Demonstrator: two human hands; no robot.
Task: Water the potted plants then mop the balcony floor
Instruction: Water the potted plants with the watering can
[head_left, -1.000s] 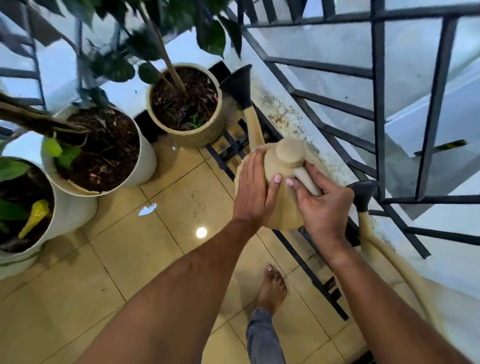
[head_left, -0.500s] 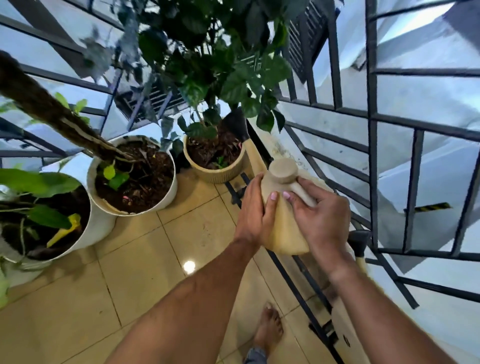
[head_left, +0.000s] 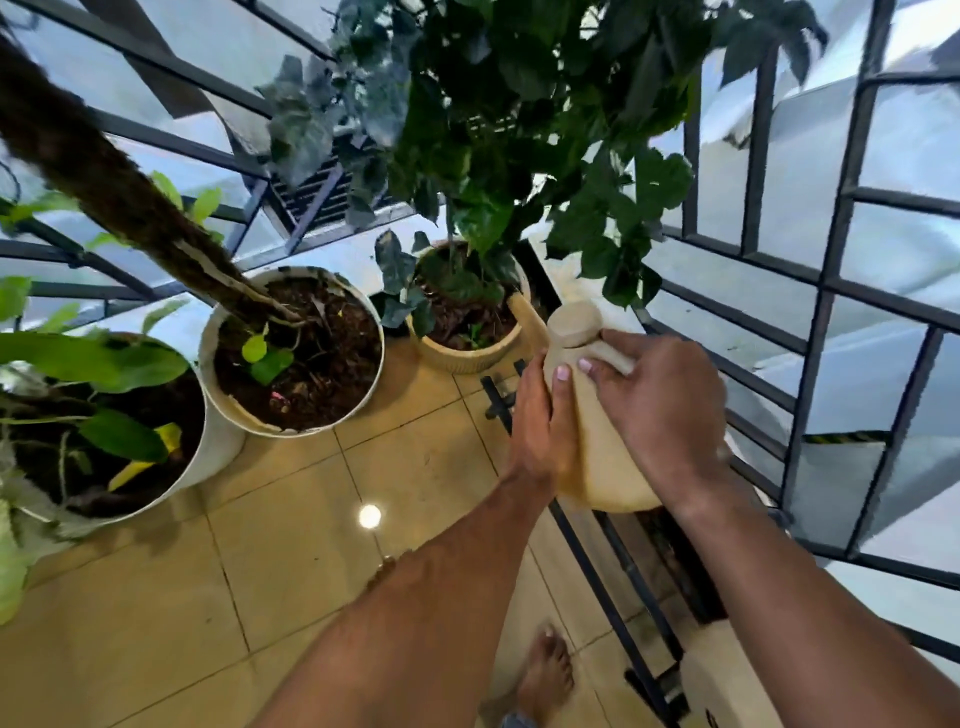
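I hold a beige watering can (head_left: 602, 457) in both hands above the balcony floor. My right hand (head_left: 665, 410) grips its handle near the round cap. My left hand (head_left: 540, 421) presses flat on the can's left side. Its spout (head_left: 527, 317) points toward a beige ribbed pot (head_left: 467, 358) holding a dark leafy plant; the spout's tip is hidden by leaves. A white pot (head_left: 228, 400) with a thick brown stem stands to the left of it. A third white pot (head_left: 202, 457) with light green leaves sits at the far left.
A black metal railing (head_left: 821, 322) runs along the right and the back. A black metal stand (head_left: 613, 603) lies on the tan tiled floor (head_left: 291, 561) under the can. My bare foot (head_left: 548, 670) stands near the bottom edge. A second beige can (head_left: 722, 675) is at the lower right.
The can has risen and moved toward the beige pot, with its spout now among the leaves. My view has tilted up, showing more foliage and railing.
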